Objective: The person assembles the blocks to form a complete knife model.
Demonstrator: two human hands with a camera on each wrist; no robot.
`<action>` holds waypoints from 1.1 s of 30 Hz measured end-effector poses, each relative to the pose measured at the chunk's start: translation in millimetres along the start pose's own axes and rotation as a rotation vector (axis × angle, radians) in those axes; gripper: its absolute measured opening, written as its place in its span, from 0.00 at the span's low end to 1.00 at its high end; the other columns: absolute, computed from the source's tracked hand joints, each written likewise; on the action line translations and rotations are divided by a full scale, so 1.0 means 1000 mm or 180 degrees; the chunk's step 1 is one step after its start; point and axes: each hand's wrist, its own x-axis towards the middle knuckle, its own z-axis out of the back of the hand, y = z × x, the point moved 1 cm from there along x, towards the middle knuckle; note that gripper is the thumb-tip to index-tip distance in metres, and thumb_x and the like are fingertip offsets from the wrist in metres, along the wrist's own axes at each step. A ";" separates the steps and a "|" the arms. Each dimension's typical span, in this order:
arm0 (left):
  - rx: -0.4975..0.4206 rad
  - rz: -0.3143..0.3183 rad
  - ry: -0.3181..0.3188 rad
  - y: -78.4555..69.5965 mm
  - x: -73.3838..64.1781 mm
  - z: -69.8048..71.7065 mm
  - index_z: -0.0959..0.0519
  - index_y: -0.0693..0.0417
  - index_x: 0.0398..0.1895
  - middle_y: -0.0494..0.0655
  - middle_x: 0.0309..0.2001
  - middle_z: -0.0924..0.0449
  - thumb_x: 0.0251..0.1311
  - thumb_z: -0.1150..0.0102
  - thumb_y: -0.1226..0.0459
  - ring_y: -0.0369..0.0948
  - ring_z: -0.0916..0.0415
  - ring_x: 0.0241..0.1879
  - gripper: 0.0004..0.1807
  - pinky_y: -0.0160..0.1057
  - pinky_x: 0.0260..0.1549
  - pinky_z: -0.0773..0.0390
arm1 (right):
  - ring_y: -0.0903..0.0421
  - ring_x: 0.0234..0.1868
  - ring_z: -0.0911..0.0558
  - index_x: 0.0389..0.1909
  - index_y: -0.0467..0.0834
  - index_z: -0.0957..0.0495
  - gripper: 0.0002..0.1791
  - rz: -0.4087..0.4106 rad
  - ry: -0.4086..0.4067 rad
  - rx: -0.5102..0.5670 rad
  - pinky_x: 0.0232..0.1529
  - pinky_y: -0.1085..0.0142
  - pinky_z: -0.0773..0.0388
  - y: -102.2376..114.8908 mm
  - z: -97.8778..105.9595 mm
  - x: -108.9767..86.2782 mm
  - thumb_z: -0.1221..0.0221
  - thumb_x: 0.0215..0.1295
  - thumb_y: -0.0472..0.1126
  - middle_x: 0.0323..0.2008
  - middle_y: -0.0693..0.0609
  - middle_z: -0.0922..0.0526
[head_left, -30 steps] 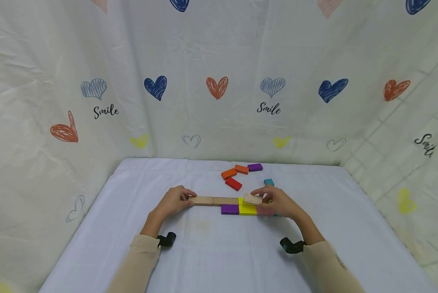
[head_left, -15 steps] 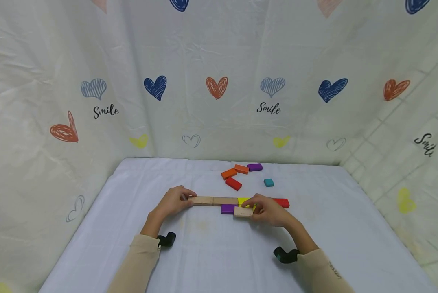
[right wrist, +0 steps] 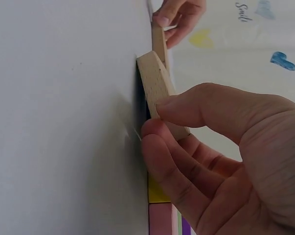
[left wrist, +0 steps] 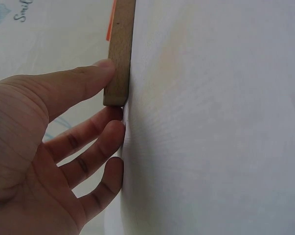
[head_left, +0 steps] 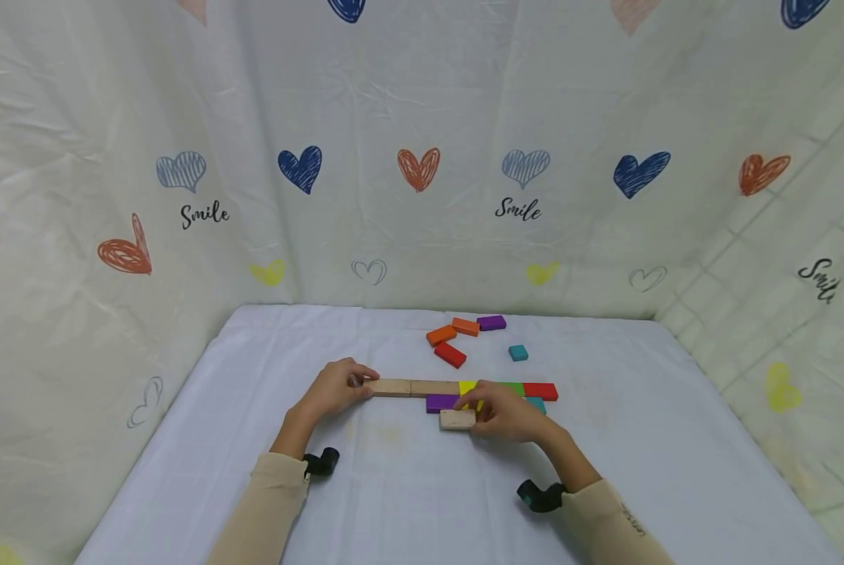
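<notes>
My right hand [head_left: 510, 413] pinches a plain wooden block [head_left: 456, 421] between thumb and fingers. That block hangs tilted in the right wrist view, just in front of a purple block [head_left: 439, 404]. At the left, my left hand [head_left: 339, 384] holds the end of another plain wooden block [head_left: 391, 387], thumb against its near side. A second wooden block [head_left: 434, 388] continues this row, followed by yellow, a green block [head_left: 512, 388] and a red block [head_left: 540, 391]. In the front row, my right hand partly hides yellow; a pink block [right wrist: 160, 219] shows in the right wrist view.
Behind the rows lie loose blocks: two orange ones [head_left: 441, 336], a red one [head_left: 450, 355], a purple one [head_left: 492, 322] and a teal one [head_left: 518, 353]. Another teal block [head_left: 536, 405] ends the front row. A white cloth [head_left: 387, 486] covers the table; a printed curtain hangs behind.
My right hand has carried its wooden block left and toward me, from above the yellow blocks to in front of the purple one. The left hand has stayed in place.
</notes>
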 end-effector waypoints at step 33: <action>0.0032 -0.0006 -0.0003 -0.002 -0.001 0.001 0.12 0.43 0.50 0.42 0.38 0.20 0.60 0.28 0.63 0.38 0.26 0.35 0.14 0.38 0.36 0.26 | 0.57 0.35 0.23 0.43 0.53 0.12 0.10 -0.0220 -0.0084 -0.0111 0.35 0.69 0.23 0.004 0.000 0.005 0.27 0.60 0.41 0.29 0.57 0.20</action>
